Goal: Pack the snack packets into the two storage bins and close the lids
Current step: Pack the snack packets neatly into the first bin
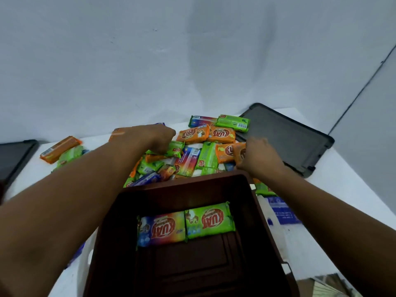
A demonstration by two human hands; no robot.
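Early in the filling: only two packets [209, 222] lying flat, side by side, in the brown bin [188, 190], with the pile [192, 161] heaped just beyond its far rim. Clamped in the right hand [260, 156]: an orange packet [239, 154] at the pile's right edge. Curled down over a green packet [176, 149], the left hand [158, 138], blurred, so cannot tell whether gripping. Next, probably: lift clear and lay beside the two. Off to the right, the grey lid [285, 138], not yet needed.
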